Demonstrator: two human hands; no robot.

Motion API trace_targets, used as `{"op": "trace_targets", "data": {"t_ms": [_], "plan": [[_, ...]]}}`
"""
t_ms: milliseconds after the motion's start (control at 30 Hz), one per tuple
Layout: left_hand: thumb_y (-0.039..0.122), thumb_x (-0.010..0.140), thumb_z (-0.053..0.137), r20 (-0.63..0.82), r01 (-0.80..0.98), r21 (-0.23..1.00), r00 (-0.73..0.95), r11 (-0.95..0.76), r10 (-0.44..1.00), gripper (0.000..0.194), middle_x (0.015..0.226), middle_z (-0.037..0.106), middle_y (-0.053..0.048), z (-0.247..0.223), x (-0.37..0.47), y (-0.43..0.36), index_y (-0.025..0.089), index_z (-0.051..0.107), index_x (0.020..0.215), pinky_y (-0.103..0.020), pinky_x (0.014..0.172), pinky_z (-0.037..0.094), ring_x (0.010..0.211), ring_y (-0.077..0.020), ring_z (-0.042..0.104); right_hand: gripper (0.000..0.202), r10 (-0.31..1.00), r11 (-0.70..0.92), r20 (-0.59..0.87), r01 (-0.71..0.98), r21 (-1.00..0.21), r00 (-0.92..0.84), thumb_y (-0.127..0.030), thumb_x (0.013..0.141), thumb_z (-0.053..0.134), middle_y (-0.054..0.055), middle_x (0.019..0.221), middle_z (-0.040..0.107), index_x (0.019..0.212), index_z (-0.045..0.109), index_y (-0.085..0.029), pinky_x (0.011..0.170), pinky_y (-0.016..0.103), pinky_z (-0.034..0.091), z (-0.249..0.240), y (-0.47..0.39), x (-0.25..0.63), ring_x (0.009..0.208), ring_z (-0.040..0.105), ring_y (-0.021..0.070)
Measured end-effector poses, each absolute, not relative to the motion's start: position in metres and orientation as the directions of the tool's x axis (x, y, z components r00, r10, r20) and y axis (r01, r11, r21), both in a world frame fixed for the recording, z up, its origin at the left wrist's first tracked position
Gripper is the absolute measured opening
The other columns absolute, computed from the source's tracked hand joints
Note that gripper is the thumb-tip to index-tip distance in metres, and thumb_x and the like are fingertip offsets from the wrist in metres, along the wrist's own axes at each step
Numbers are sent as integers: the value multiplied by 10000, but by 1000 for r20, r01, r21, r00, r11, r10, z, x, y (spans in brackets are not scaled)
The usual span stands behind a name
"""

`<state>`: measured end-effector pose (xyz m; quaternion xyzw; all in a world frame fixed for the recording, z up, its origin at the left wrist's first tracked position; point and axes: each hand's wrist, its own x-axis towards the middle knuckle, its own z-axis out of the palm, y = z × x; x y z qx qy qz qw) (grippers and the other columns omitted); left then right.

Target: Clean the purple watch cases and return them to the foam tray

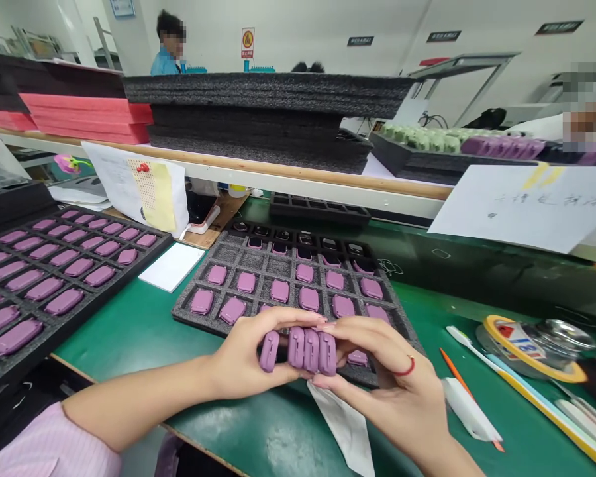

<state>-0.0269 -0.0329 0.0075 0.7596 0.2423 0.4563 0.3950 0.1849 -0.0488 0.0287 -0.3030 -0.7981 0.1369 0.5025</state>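
Several purple cases (312, 350) stand side by side on edge between my two hands, over the front of a black foam tray (191, 310). My left hand (258, 348) curls round the leftmost case, which is a little apart from the others, with its fingers along their top. My right hand (387, 371) closes on the grouped cases from the right, thumb below and fingers above. The tray's compartments hold more purple cases (279, 291), and dark-faced ones sit in its back rows. A white cloth (345, 424) hangs below my right hand.
Another foam tray of purple cases (44, 289) lies at the left. A white pad (171, 267) is between the trays. At the right are a toothbrush (477, 351), an orange stick (457, 373) and a tape roll (531, 348). A shelf with black foam sheets (258, 126) crosses behind.
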Motion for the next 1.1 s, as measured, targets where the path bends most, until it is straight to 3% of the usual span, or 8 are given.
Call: {"op": "trace_targets", "data": {"t_ms": [367, 533, 600, 733, 867, 967, 1100], "plan": [[194, 725, 824, 379, -6, 898, 521, -440, 765, 723, 1314, 701, -72, 3, -30, -30, 274, 547, 1388, -391, 1060, 503, 1194, -267, 673, 405, 682, 730, 677, 301, -613, -277, -255, 758, 853, 23, 861, 659, 1118, 667, -247, 607, 286, 617, 17, -55, 171, 654, 667, 144], [226, 749, 818, 408, -34, 886, 531, -463, 743, 603, 1273, 702, -94, 8, -28, -33, 245, 587, 1305, -376, 1014, 524, 1144, -259, 685, 427, 701, 713, 671, 235, -660, -241, -279, 718, 881, 61, 1047, 615, 1101, 695, -257, 611, 271, 634, 17, -56, 174, 705, 689, 140], [234, 738, 839, 406, -53, 894, 515, -444, 755, 539, 1227, 709, -94, 11, -27, -35, 231, 613, 1228, -375, 997, 525, 1114, -251, 689, 412, 686, 727, 680, 212, -653, -260, -281, 759, 851, 83, 1111, 606, 1144, 705, -272, 652, 288, 647, 20, -55, 176, 766, 708, 159], [212, 645, 909, 239, -150, 971, 496, -189, 835, 501, 1140, 720, -83, 16, -25, -39, 206, 630, 1061, -385, 953, 534, 1074, -253, 691, 263, 652, 758, 715, 208, -618, -252, -109, 849, 720, 75, 1059, 674, 1029, 765, -295, 706, 301, 649, 24, -54, 178, 880, 722, 190], [199, 577, 943, 52, -231, 967, 591, 107, 805, 532, 970, 730, -39, 18, -21, -43, 197, 629, 1006, -382, 829, 580, 877, -225, 731, 164, 723, 690, 659, 164, -705, -206, -130, 815, 753, 54, 934, 701, 839, 790, -288, 448, 213, 580, 24, -56, 180, 725, 708, 166], [232, 608, 936, -53, -350, 850, 686, 393, 726, 523, 840, 719, 2, 15, -17, -46, 198, 604, 1011, -316, 655, 598, 686, -167, 722, 181, 754, 653, 620, 143, -744, -216, -122, 825, 738, 50, 951, 692, 858, 798, -289, 317, 179, 500, 24, -57, 182, 560, 665, 114], [268, 616, 950, -134, -412, 693, 732, 591, 668, 554, 903, 739, -34, 10, -13, -48, 181, 594, 1032, -314, 691, 614, 849, -225, 766, 219, 660, 751, 723, 216, -624, -203, -86, 812, 729, 44, 874, 732, 851, 804, -288, 539, 252, 643, 27, -55, 182, 732, 742, 185]]}}
